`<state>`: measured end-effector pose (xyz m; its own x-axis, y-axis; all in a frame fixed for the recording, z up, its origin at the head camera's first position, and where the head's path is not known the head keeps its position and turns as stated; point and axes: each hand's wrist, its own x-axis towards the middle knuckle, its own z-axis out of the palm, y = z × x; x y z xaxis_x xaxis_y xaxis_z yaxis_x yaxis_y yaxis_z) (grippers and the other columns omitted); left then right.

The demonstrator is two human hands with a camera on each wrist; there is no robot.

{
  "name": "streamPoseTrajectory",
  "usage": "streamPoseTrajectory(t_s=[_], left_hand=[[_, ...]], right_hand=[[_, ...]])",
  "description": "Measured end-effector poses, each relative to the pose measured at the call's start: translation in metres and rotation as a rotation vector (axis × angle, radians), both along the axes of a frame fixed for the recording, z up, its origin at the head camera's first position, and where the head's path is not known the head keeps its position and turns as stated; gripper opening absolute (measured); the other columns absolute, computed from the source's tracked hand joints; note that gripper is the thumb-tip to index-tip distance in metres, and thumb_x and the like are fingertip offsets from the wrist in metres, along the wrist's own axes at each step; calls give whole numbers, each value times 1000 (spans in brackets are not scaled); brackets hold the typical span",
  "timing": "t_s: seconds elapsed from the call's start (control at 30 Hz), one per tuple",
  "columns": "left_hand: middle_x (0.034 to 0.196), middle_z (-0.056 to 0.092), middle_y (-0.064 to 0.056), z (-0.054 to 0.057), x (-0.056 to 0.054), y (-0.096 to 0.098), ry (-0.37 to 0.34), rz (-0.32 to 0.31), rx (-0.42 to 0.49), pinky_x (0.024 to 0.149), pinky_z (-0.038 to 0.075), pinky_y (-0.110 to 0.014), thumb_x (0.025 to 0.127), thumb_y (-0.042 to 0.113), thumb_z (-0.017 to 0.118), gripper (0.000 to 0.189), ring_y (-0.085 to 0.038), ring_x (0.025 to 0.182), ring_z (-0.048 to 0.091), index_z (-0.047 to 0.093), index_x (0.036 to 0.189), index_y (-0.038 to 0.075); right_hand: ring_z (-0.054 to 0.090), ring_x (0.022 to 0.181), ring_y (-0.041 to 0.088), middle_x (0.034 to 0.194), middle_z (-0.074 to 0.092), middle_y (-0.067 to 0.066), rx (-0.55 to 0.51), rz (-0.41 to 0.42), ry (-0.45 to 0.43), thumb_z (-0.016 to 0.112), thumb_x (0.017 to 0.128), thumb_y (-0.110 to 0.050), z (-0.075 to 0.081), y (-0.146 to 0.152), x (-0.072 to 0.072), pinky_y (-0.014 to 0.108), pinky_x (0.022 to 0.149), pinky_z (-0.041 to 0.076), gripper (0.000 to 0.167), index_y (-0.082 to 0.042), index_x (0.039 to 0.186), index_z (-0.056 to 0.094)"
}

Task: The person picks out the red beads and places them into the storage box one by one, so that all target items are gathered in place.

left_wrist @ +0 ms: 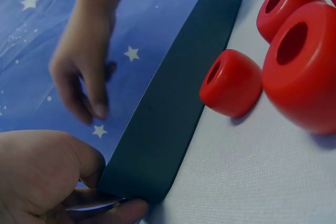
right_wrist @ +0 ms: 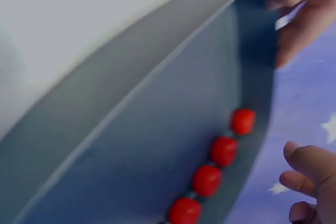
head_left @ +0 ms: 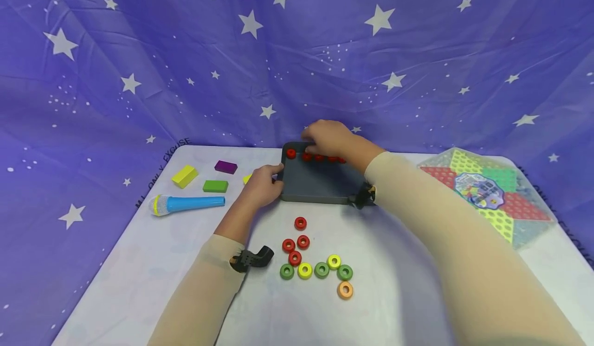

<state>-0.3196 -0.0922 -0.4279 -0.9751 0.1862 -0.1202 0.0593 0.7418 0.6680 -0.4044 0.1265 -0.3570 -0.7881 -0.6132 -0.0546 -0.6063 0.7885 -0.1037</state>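
A dark grey rectangular tray (head_left: 320, 183) lies on the table. Its left rim is pinched by my left hand (head_left: 264, 185); the left wrist view shows thumb and fingers at a corner of the tray wall (left_wrist: 163, 103). Over the tray's far side hovers my right hand (head_left: 329, 137), fingers loosely bent. Nothing shows between those fingers in the right wrist view, where the right hand (right_wrist: 317, 179) is apart from the beads. Several red ring-shaped beads (right_wrist: 224, 150) form a row along the tray's far wall. Partly covering that row in the head view is the right hand.
In front of the tray lie loose red beads (head_left: 300, 224), green beads (head_left: 322, 270), yellow beads (head_left: 304, 270) and one orange bead (head_left: 345, 290). Leftward are a toy microphone (head_left: 190, 204), a yellow block (head_left: 184, 176), a green block (head_left: 215, 186) and a purple block (head_left: 226, 167). A star-patterned game board (head_left: 524, 207) lies right.
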Motion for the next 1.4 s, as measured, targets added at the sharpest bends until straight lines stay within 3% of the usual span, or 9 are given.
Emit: streamPoseTrajectory(t_s=[0.13, 0.27, 0.43, 0.57, 0.67, 0.87, 0.97, 1.1, 1.4], left_hand=[[155, 47, -11, -1, 0, 1, -4, -1, -7, 112, 42, -49, 94, 14, 58, 59, -29, 138, 49, 48, 152, 13], [155, 48, -12, 0, 0, 1, 0, -4, -8, 112, 43, -50, 94, 14, 57, 59, -30, 138, 50, 48, 152, 12], [154, 48, -13, 0, 0, 0, 12, -12, -7, 109, 46, -49, 94, 13, 57, 59, -30, 133, 53, 48, 152, 11], [154, 49, -13, 0, 0, -1, 19, -14, -10, 109, 46, -49, 93, 13, 57, 59, -29, 133, 53, 49, 151, 10], [153, 50, -14, 0, 0, -1, 22, -10, -18, 108, 46, -49, 93, 13, 57, 58, -30, 132, 54, 49, 151, 10], [153, 50, -13, 1, 1, 1, 26, -9, -28, 105, 48, -48, 93, 13, 56, 58, -29, 129, 55, 50, 151, 11], [153, 50, -13, 2, 1, 2, 32, -18, -22, 101, 50, -47, 92, 12, 55, 59, -28, 126, 55, 50, 151, 11], [153, 50, -13, 3, 0, 2, 40, -22, -22, 105, 48, -48, 92, 13, 56, 59, -28, 131, 53, 50, 150, 11], [154, 49, -13, 3, 1, 1, 15, -8, -26, 110, 44, -49, 93, 14, 57, 59, -30, 136, 50, 49, 151, 12]], right_hand=[[64, 110, 22, 119, 70, 2, -88, -6, 1, 72, 94, -34, 13, 10, 25, 44, 91, 55, 42, -18, 132, 67], [64, 96, 18, 111, 69, -1, -199, 28, -3, 73, 92, -38, 12, 21, 59, 39, 82, 56, 44, -19, 132, 67], [64, 85, 13, 111, 71, -2, -260, 85, -42, 74, 91, -40, -5, 27, 102, 34, 78, 56, 43, -20, 129, 69], [65, 83, 16, 108, 72, -1, -298, 136, -114, 76, 90, -34, -27, 24, 128, 33, 79, 55, 39, -18, 125, 71], [65, 92, 16, 111, 71, -3, -285, 163, -156, 76, 89, -33, -43, 18, 142, 35, 84, 55, 39, -19, 125, 71], [62, 101, 8, 117, 66, -10, -219, 188, -125, 74, 89, -36, -61, 7, 153, 37, 87, 55, 41, -25, 128, 69], [60, 91, 7, 110, 64, -11, -220, 208, -101, 75, 89, -35, -65, 5, 154, 34, 80, 54, 36, -27, 124, 71], [56, 83, 7, 103, 63, -11, -235, 235, -73, 75, 89, -32, -67, 4, 154, 31, 75, 52, 31, -28, 119, 72], [56, 85, 6, 101, 63, -12, -239, 234, -55, 75, 89, -28, -73, 6, 155, 31, 78, 53, 29, -28, 118, 72]])
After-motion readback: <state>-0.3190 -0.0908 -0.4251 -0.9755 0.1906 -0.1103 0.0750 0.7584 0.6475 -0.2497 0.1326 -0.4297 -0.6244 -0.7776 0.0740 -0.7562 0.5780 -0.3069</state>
